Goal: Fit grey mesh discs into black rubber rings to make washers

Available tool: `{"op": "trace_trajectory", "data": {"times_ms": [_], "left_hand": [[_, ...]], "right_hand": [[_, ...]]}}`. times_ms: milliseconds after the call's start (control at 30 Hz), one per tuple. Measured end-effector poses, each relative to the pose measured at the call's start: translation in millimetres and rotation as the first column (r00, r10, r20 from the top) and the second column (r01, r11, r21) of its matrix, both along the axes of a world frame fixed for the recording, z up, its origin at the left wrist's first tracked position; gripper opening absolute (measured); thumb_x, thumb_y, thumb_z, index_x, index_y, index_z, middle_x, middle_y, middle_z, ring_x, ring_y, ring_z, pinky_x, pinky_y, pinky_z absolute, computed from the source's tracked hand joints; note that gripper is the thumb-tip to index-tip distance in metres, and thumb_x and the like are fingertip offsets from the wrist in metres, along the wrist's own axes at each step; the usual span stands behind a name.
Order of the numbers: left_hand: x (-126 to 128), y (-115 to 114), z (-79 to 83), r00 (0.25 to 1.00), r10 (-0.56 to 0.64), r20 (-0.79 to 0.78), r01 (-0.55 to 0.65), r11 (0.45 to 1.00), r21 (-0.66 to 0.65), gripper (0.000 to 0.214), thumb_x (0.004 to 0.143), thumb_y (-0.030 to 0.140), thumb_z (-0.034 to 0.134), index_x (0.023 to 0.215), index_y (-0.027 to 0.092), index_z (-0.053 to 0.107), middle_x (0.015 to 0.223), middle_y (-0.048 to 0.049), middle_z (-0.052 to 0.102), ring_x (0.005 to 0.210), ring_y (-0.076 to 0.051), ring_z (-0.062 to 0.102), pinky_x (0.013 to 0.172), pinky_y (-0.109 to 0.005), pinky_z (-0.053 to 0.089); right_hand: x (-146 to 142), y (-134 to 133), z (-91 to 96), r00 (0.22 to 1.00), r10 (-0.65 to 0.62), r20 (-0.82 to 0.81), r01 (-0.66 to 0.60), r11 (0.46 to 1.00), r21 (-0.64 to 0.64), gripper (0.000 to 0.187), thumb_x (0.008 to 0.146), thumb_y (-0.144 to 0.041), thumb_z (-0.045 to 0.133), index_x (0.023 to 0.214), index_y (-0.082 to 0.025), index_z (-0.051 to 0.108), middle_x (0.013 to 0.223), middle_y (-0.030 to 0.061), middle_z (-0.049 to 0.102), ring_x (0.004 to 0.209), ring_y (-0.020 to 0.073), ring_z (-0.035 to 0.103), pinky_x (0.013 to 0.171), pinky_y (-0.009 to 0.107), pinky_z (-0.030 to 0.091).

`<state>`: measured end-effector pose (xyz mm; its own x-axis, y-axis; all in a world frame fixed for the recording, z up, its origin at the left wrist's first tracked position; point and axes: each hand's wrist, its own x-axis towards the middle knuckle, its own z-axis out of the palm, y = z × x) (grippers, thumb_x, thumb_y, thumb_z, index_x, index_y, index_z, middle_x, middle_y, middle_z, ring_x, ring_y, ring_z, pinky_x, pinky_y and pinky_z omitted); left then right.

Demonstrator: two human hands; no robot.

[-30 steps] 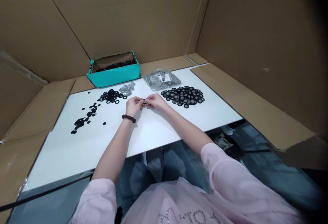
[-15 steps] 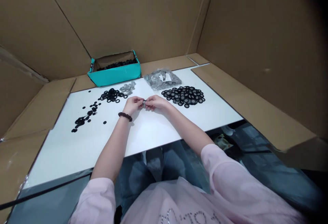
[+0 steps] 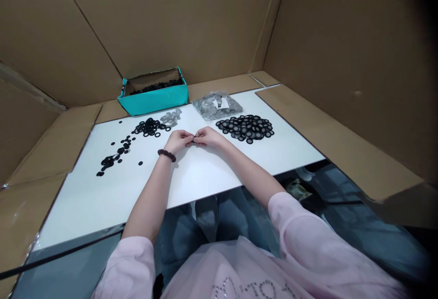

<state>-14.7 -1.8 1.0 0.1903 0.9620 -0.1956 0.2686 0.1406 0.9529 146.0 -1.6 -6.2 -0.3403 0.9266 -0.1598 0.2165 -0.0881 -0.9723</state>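
Note:
My left hand (image 3: 179, 141) and my right hand (image 3: 208, 136) meet above the middle of the white board, fingertips pinched together. Between them is a small black ring (image 3: 194, 139), mostly covered by the fingers. To the left of my left hand lie a pile of black rings (image 3: 149, 127), a heap of clear grey discs (image 3: 170, 117) and a scatter of small black discs (image 3: 108, 161). Right of my right hand spreads a pile of black rings with grey centres (image 3: 249, 128).
A turquoise box (image 3: 153, 100) holding black pieces stands at the back left. Beside it lies a clear plastic bag (image 3: 217, 106) of grey discs with a white label. Cardboard walls (image 3: 191, 25) enclose the white board (image 3: 198, 176) at the back and sides.
The piece between my fingertips has turned: its grey face showed before, and now only a dark edge is visible. Both hands stay in nearly the same place.

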Motion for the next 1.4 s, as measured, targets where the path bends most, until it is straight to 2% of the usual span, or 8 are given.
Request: {"op": "trace_trajectory", "data": {"times_ms": [233, 433, 533, 667, 867, 1100, 1300, 1400], "left_hand": [[7, 1, -9.2, 0.988, 0.032, -0.153, -0.02, 0.997, 0.08, 0.011, 0.071, 0.022, 0.063, 0.064, 0.014, 0.063, 0.047, 0.0012, 0.057, 0.045, -0.01, 0.049, 0.055, -0.024, 0.043], [17, -4, -0.2, 0.982, 0.185, -0.042, -0.181, 0.98, 0.077, 0.012, 0.072, 0.021, 0.062, 0.08, 0.012, 0.063, 0.062, -0.0029, 0.064, 0.054, -0.013, 0.06, 0.055, -0.026, 0.048], [16, -4, 3.8, 0.986, 0.169, -0.012, -0.167, 0.978, 0.122, 0.016, 0.071, 0.019, 0.062, 0.084, 0.011, 0.067, 0.067, -0.0043, 0.067, 0.057, -0.013, 0.06, 0.059, -0.027, 0.051], [12, -1, 1.6, 0.989, 0.145, 0.015, -0.146, 0.975, 0.17, 0.022, 0.07, 0.013, 0.059, 0.089, 0.01, 0.069, 0.07, -0.0043, 0.068, 0.061, -0.012, 0.061, 0.067, -0.027, 0.052], [14, 2, -8.1, 0.982, 0.18, -0.047, -0.169, 0.969, 0.178, 0.01, 0.074, 0.016, 0.059, 0.08, 0.011, 0.066, 0.068, -0.0038, 0.067, 0.062, -0.013, 0.062, 0.065, -0.028, 0.051], [20, -4, -5.7, 0.966, 0.245, -0.081, -0.231, 0.96, 0.157, 0.003, 0.077, 0.014, 0.057, 0.075, 0.014, 0.059, 0.062, -0.0008, 0.063, 0.053, -0.013, 0.06, 0.059, -0.028, 0.051], [20, -6, 0.6, 0.956, 0.292, -0.001, -0.29, 0.947, 0.136, 0.006, 0.079, 0.013, 0.055, 0.074, 0.014, 0.055, 0.059, 0.0001, 0.06, 0.053, -0.012, 0.06, 0.052, -0.024, 0.049], [21, -7, 6.4, 0.952, 0.3, 0.066, -0.305, 0.947, 0.101, 0.005, 0.08, 0.013, 0.054, 0.076, 0.014, 0.054, 0.061, 0.0003, 0.059, 0.054, -0.011, 0.058, 0.048, -0.022, 0.047]], "right_hand": [[6, -1, 5.4, 0.992, -0.078, 0.094, 0.072, 0.995, 0.071, 0.016, 0.073, -0.005, 0.066, 0.058, -0.01, 0.062, 0.046, -0.0002, 0.058, 0.039, 0.0061, 0.048, 0.042, 0.016, 0.037], [-3, 1, 6.2, 0.964, -0.204, -0.171, 0.177, 0.971, -0.163, 0.023, 0.079, -0.003, 0.064, 0.057, -0.01, 0.059, 0.047, 0.0018, 0.059, 0.039, 0.008, 0.052, 0.043, 0.018, 0.046], [-6, 0, 7.8, 0.933, -0.231, -0.275, 0.148, 0.945, -0.292, 0.021, 0.08, 0.0, 0.061, 0.061, -0.009, 0.059, 0.051, 0.0038, 0.062, 0.044, 0.0092, 0.058, 0.049, 0.019, 0.052], [-6, 0, 9.7, 0.925, -0.211, -0.316, 0.108, 0.944, -0.312, 0.017, 0.083, 0.001, 0.059, 0.069, -0.009, 0.058, 0.055, 0.005, 0.065, 0.049, 0.0101, 0.062, 0.051, 0.018, 0.053], [-9, -4, 9.5, 0.944, -0.202, -0.263, 0.141, 0.962, -0.234, 0.024, 0.084, -0.001, 0.057, 0.066, -0.015, 0.049, 0.049, 0.0018, 0.063, 0.04, 0.0094, 0.057, 0.044, 0.019, 0.049], [-7, -2, 2.1, 0.955, -0.203, -0.214, 0.18, 0.976, -0.125, 0.023, 0.08, -0.004, 0.061, 0.063, -0.015, 0.051, 0.05, 0.0016, 0.062, 0.042, 0.0099, 0.056, 0.046, 0.021, 0.048], [-9, 6, -6.4, 0.969, -0.214, -0.123, 0.23, 0.964, 0.13, 0.006, 0.071, -0.009, 0.063, 0.068, -0.014, 0.062, 0.057, 0.0, 0.061, 0.052, 0.0112, 0.054, 0.056, 0.024, 0.047], [-12, 6, -7.0, 0.961, -0.224, -0.163, 0.255, 0.945, 0.203, 0.009, 0.07, -0.01, 0.059, 0.077, -0.016, 0.062, 0.065, -0.0009, 0.061, 0.061, 0.0124, 0.056, 0.061, 0.025, 0.048]]}}
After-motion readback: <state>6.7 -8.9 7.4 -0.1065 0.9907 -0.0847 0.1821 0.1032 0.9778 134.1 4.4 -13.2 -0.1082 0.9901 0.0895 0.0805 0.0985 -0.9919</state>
